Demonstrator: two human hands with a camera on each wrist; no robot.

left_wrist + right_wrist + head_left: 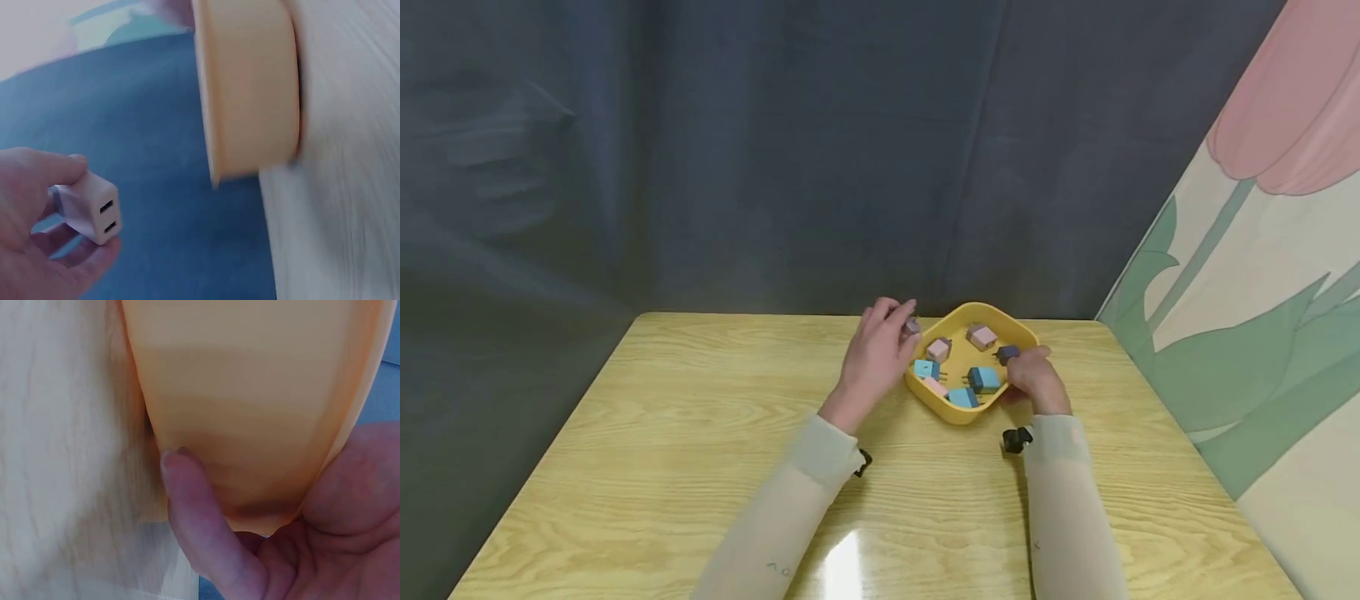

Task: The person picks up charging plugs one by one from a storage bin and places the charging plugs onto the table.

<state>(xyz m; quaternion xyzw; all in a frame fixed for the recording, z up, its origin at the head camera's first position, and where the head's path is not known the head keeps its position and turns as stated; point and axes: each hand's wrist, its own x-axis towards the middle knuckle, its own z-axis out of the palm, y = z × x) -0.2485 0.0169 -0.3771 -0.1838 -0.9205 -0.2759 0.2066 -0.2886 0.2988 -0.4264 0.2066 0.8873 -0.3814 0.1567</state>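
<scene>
My left hand holds a pale pink charger plug between thumb and fingers, just off the bin's left rim. Two USB slots show on the plug's end face in the left wrist view. The yellow bin stands on the table. My right hand grips its right side, with a finger against the outer wall in the right wrist view. Inside lie several more charger plugs: pink ones such as the plug at the back, blue ones such as the plug, and a dark purple plug by my right hand.
The wooden table ends at a dark curtain close behind the bin. On the right rises a panel painted with tulips. A black wrist device sits at my right cuff.
</scene>
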